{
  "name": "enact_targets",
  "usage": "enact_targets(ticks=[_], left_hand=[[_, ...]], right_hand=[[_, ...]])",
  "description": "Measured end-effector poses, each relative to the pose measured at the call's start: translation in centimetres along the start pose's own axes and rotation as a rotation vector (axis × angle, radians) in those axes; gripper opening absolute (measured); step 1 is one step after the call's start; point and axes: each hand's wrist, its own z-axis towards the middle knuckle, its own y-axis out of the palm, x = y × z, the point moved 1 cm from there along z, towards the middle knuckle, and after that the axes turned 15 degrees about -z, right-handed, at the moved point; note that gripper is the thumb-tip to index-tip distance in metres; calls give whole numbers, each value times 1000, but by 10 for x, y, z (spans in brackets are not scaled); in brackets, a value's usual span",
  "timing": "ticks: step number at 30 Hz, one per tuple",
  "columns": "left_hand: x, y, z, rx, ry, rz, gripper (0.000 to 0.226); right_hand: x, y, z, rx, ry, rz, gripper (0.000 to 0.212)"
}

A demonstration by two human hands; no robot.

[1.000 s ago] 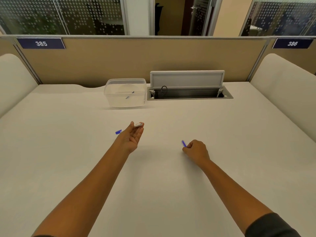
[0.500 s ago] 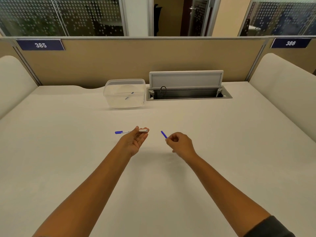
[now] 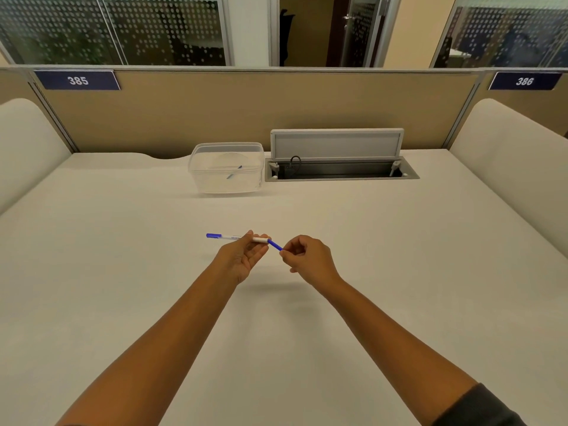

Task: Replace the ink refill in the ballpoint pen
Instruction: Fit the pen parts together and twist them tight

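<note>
My left hand [image 3: 242, 256] holds a white pen barrel [image 3: 229, 237] with a blue end cap on its left, lying level above the desk. My right hand [image 3: 307, 258] pinches a thin blue ink refill [image 3: 274, 244] by its lower end. The refill's upper tip meets the barrel's open right end, tilted down to the right. Both hands hover over the middle of the white desk [image 3: 123, 287].
A clear plastic container [image 3: 227, 169] with a blue-tipped refill inside stands at the back of the desk. Beside it on the right is an open cable tray [image 3: 341, 172] with its lid raised. Tan partition panels wall in the desk's back and sides.
My right hand has carried the blue refill leftward and up to the barrel's open end. My left hand has turned the barrel more level and shifted slightly right.
</note>
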Motion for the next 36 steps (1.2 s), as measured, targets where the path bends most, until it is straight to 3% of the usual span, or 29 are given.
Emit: enact_targets(ticks=[9,15,21,32,36], left_hand=[[-5,-1,0,14,59,81,15],[-13,2,-4,-39,49,41,16],[-7,0,-5,-33,62,-3,20],[-14,5,-7,-116,108,-64,13],[-17,9,-9,-153,100,-39,13]], right_hand=[[0,0,0,92,-81,-54,11],[-4,2,-4,129,-87,54,20],[-3,3,-6,133,-144,50,9],[1,16,-11,201,-333,-352,24],[5,23,-11,116,-224,-136,26]])
